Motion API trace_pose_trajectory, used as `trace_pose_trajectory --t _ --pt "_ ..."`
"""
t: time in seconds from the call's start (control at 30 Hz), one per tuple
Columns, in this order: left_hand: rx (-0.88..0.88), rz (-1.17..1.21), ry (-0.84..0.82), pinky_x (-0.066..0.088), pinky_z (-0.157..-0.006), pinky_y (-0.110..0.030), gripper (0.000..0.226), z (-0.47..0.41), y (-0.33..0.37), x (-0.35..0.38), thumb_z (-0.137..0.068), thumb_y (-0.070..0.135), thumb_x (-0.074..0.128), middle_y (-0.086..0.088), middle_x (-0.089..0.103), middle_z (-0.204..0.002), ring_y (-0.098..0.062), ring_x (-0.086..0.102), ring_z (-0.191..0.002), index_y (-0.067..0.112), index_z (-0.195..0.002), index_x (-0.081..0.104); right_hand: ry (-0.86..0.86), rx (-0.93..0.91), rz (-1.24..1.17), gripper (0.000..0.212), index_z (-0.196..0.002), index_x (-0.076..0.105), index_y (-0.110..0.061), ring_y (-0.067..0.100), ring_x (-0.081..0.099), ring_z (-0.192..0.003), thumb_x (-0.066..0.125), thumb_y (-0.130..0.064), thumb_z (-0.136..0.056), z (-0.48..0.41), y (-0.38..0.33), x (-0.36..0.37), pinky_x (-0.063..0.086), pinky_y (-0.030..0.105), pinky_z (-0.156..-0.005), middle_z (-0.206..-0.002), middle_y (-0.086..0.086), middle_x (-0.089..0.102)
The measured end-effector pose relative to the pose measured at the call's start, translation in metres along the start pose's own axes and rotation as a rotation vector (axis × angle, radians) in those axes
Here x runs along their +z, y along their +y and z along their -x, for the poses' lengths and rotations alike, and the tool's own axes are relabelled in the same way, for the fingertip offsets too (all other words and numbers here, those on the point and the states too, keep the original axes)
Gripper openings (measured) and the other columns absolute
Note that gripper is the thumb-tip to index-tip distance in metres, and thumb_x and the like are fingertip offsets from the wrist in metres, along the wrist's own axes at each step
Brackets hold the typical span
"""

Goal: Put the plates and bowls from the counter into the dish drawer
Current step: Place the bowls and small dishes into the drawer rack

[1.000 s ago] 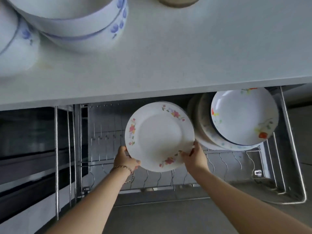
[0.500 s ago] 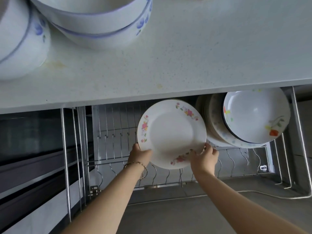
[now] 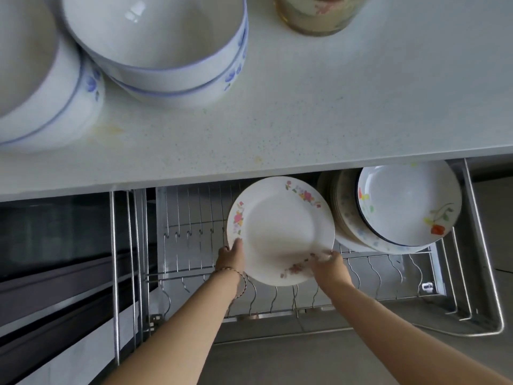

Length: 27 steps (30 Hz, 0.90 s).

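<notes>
I am observing both hands closed on one floral-rimmed plate (image 3: 280, 230), which is being held on edge over the wire rack (image 3: 361, 276) of the open dish drawer (image 3: 483, 273), just below the counter's front edge. My left hand (image 3: 231, 258) is gripping the plate's lower left rim, fingers curled behind it and thumb lying on the face; a thin bracelet (image 3: 236, 273) is sitting at that wrist. My right hand (image 3: 329, 269) is pinching the lower right rim, its fingertips blurred against the pink flower print. The plate's bottom edge is overlapping the rack's wavy dividers, but I cannot tell whether it is touching them. Just beside it on the right, a row of plates (image 3: 347, 218) is standing upright in the rack, fronted by a deep dish with a red flower (image 3: 408, 204); the held plate's rim is overlapping that row in the view. On the counter (image 3: 333, 112) above, two stacked blue-trimmed bowls (image 3: 161, 51) are sitting at centre left, another bowl stack (image 3: 41, 87) is lying at the far left, partly out of view, and a yellowish container (image 3: 316, 15) is showing at the top edge.
</notes>
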<state>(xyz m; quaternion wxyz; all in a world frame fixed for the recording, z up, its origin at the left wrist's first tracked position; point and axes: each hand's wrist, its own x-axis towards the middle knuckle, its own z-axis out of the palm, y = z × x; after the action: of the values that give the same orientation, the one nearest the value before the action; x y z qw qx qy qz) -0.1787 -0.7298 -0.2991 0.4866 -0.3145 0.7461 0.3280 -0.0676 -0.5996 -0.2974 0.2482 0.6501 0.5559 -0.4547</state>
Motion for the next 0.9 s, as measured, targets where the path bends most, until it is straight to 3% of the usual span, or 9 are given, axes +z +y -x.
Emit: trace_pose_trajectory --t 0.1,0.17,0.27,0.4,0.53,0.6,0.73,0.8,0.9 --pt "0.366 -0.349 0.094 0.052 -0.084 -0.032 0.037 0.036 0.015 -0.025 -0.088 0.025 0.052 -0.01 0.06 -0.123 -0.025 0.063 -0.101 0.011 -0.122 0.051 -0.089 -0.141 0.253 0.053 -0.136 0.035 -0.006 0.027 0.058 -0.094 0.049 -0.015 -0.085 0.034 -0.022 -0.02 0.043 0.029 -0.076 -0.125 0.017 0.055" --pt "0.606 -0.352 0.088 0.054 -0.081 -0.029 0.016 0.075 0.031 -0.048 -0.091 0.019 0.051 -0.002 0.07 -0.104 -0.017 0.067 -0.092 0.021 -0.103 0.061 -0.184 -0.273 0.386 0.047 -0.133 0.043 -0.012 0.019 0.058 -0.075 0.049 -0.017 -0.087 0.065 -0.046 -0.035 0.044 0.024 -0.064 -0.11 0.009 0.064" --pt "0.848 -0.193 0.123 0.056 -0.072 -0.029 0.022 0.14 0.059 -0.089 -0.09 0.017 0.054 0.009 0.07 -0.071 -0.002 0.068 -0.067 0.03 -0.073 0.059 -0.309 -0.454 0.372 0.033 -0.121 0.057 -0.01 0.008 0.058 -0.057 0.05 -0.015 -0.088 0.125 -0.093 -0.059 0.046 0.019 -0.056 -0.082 0.001 0.066" --pt "0.742 0.319 0.067 0.05 -0.065 -0.031 0.01 0.184 0.111 -0.134 -0.093 0.02 0.05 -0.006 0.063 -0.09 -0.018 0.063 -0.078 0.017 -0.089 0.058 -0.174 -0.698 0.058 0.031 -0.116 0.059 -0.006 0.015 0.061 -0.055 0.055 -0.023 -0.09 0.184 -0.167 -0.081 0.048 0.022 -0.052 -0.071 0.002 0.064" --pt "0.433 0.53 -0.201 0.051 -0.08 -0.042 0.047 0.2 0.155 -0.144 -0.088 0.042 0.055 -0.008 0.039 -0.137 -0.034 0.049 -0.117 0.025 -0.13 0.04 -0.215 -0.578 -0.101 0.067 -0.146 0.022 -0.019 0.027 0.066 -0.081 0.05 -0.045 -0.091 0.205 -0.237 -0.075 0.056 0.029 -0.064 -0.128 0.016 0.051" --pt "0.397 0.548 -0.206 0.048 -0.087 -0.043 0.058 0.195 0.166 -0.14 -0.088 0.043 0.054 -0.009 0.032 -0.148 -0.035 0.049 -0.115 0.025 -0.14 0.034 -0.239 -0.527 -0.132 0.069 -0.146 0.019 -0.022 0.027 0.067 -0.077 0.052 -0.045 -0.09 0.201 -0.255 -0.063 0.059 0.031 -0.069 -0.134 0.016 0.046" --pt "0.399 0.627 -0.219 0.055 -0.065 -0.037 0.029 0.174 0.178 -0.138 -0.091 0.03 0.053 -0.015 0.042 -0.137 -0.027 0.055 -0.073 0.017 -0.116 0.048 -0.197 -0.592 -0.188 0.049 -0.138 0.033 -0.017 0.025 0.064 -0.067 0.048 -0.016 -0.091 0.19 -0.261 -0.048 0.058 0.031 -0.066 -0.112 0.007 0.049" --pt "0.446 0.619 -0.219 0.057 -0.059 -0.034 0.007 0.164 0.173 -0.137 -0.089 0.019 0.053 -0.015 0.049 -0.121 -0.025 0.057 -0.071 0.014 -0.093 0.051 -0.167 -0.638 -0.193 0.047 -0.137 0.035 -0.016 0.029 0.066 -0.083 0.045 -0.01 -0.091 0.188 -0.252 -0.048 0.06 0.034 -0.072 -0.112 0.008 0.049" --pt "0.55 0.45 -0.206 0.06 -0.063 -0.036 0.015 0.163 0.153 -0.133 -0.086 0.012 0.053 -0.016 0.053 -0.107 -0.03 0.063 -0.075 0.012 -0.101 0.049 -0.116 -0.691 -0.184 0.049 -0.138 0.034 -0.018 0.029 0.066 -0.087 0.044 -0.008 -0.091 0.187 -0.223 -0.057 0.059 0.037 -0.076 -0.114 0.007 0.05"
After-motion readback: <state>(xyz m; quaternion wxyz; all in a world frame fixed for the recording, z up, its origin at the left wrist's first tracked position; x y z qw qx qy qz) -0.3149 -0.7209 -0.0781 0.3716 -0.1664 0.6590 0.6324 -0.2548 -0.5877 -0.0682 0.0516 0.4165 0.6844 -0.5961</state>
